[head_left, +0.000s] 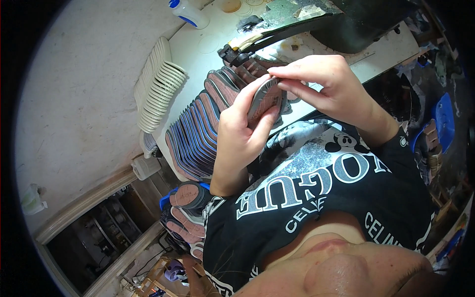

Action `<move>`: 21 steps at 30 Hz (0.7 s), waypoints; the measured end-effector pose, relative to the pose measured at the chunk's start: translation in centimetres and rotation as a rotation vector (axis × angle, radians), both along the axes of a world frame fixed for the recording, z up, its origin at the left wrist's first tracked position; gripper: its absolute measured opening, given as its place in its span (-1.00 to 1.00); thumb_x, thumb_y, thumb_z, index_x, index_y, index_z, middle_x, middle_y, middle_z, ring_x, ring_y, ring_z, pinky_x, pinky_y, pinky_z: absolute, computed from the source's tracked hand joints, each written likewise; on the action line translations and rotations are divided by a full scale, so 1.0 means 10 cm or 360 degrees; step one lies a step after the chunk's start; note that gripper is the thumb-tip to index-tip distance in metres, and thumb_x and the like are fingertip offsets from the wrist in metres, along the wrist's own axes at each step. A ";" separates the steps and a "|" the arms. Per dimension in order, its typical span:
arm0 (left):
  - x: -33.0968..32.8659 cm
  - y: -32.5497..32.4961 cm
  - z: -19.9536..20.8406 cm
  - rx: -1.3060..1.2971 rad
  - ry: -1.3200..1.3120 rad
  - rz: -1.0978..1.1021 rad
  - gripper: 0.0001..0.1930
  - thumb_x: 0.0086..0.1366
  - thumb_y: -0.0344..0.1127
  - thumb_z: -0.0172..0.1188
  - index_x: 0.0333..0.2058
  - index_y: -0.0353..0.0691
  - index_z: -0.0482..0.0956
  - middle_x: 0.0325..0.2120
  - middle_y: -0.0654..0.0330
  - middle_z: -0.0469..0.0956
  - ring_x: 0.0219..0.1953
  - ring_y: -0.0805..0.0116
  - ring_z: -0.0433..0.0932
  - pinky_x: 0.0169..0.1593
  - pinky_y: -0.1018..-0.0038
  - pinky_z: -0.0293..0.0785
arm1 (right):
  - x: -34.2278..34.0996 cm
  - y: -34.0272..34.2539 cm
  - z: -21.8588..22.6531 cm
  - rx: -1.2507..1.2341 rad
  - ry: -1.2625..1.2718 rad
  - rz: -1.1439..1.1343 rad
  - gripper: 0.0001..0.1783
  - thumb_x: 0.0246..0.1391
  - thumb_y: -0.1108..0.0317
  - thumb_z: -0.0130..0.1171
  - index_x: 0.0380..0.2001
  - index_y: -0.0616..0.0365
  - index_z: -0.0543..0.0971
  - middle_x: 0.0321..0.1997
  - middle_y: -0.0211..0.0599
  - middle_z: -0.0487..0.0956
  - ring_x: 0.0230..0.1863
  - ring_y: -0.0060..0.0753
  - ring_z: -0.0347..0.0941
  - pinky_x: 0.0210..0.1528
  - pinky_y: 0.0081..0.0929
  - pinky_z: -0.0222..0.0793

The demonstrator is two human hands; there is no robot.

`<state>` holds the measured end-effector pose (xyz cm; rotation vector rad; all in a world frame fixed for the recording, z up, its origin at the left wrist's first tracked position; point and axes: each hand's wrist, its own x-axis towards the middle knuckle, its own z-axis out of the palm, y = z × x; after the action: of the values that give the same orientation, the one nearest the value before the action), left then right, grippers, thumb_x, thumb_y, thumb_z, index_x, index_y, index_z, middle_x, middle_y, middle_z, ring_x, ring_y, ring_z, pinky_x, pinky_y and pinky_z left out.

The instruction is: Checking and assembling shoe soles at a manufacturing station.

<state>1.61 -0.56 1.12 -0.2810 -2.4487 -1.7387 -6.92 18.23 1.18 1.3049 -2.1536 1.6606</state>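
Note:
My left hand (240, 133) is closed around a brown shoe insole (264, 101) with a grey edge, the thumb on its brown face and the fingers behind it. At the insole's upper end my right hand (329, 81) is closed in a pinch on the rim. Whether a small piece sits between those fingertips is too fine to tell. Just left of my hands, a long row of similar brown insoles (198, 121) with dark and blue edges stands packed on the white table (198, 57).
Cream-coloured soles (161, 84) are stacked against the wall at the left. A dark machine arm (277, 37) reaches over the table's back. A white bottle with blue parts (188, 14) lies at the far edge. More brown pieces (185, 213) sit at lower left; a blue bin (443, 123) is at right.

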 end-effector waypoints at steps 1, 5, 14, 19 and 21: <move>0.01 0.02 0.00 -0.0005 -0.0002 0.0000 -0.53 0.15 -0.54 0.22 0.07 -0.34 0.41 -0.21 0.01 0.62 -0.14 0.37 0.62 -0.09 0.50 0.49 | 0.01 0.00 0.01 0.0165 0.0077 -0.0105 -0.80 0.00 0.43 0.25 -0.25 0.20 0.64 -0.39 -0.16 0.61 -0.40 -0.15 0.54 -0.34 -0.35 0.45; 0.04 0.08 0.01 -0.0268 0.0031 0.0199 -0.56 0.16 -0.65 0.14 0.06 -0.41 0.41 -0.17 0.04 0.62 -0.12 0.40 0.60 -0.04 0.53 0.48 | -0.01 -0.04 0.04 0.0470 0.0356 -0.0264 -0.88 -0.03 0.39 0.24 -0.41 0.20 0.60 -0.50 -0.22 0.59 -0.45 -0.18 0.54 -0.39 -0.35 0.45; 0.03 0.06 0.00 -0.0401 0.0279 0.0323 -0.56 0.15 -0.54 0.18 0.05 -0.33 0.42 -0.25 -0.09 0.62 -0.23 0.09 0.67 -0.18 0.39 0.56 | -0.07 -0.21 -0.03 0.0233 -0.0195 -0.0141 -0.87 -0.05 0.38 0.22 -0.51 0.20 0.52 -0.60 -0.33 0.51 -0.55 -0.47 0.47 -0.48 -0.47 0.38; 0.06 0.03 0.08 -0.0031 -0.0013 0.0257 -0.61 0.19 -0.55 0.18 0.02 -0.40 0.41 -0.24 0.08 0.62 -0.20 0.42 0.60 -0.09 0.53 0.48 | -0.17 -0.16 -0.16 -0.0328 -0.1354 0.0464 -0.89 0.04 0.41 0.23 -0.44 0.22 0.56 -0.49 -0.48 0.55 -0.45 -0.76 0.40 -0.39 -0.67 0.36; 0.07 0.00 0.06 -0.0013 -0.0019 0.0242 -0.59 0.19 -0.53 0.18 0.04 -0.38 0.40 -0.24 0.02 0.62 -0.20 0.34 0.64 -0.13 0.49 0.52 | -0.16 -0.15 -0.08 -0.0085 -0.0860 0.0315 -0.91 0.07 0.45 0.23 -0.37 0.24 0.55 -0.47 -0.43 0.54 -0.45 -0.67 0.46 -0.42 -0.67 0.36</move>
<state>2.33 -0.61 1.68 -0.0830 -2.4160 -1.6722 -8.55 16.77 0.38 1.1876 -2.2769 2.3597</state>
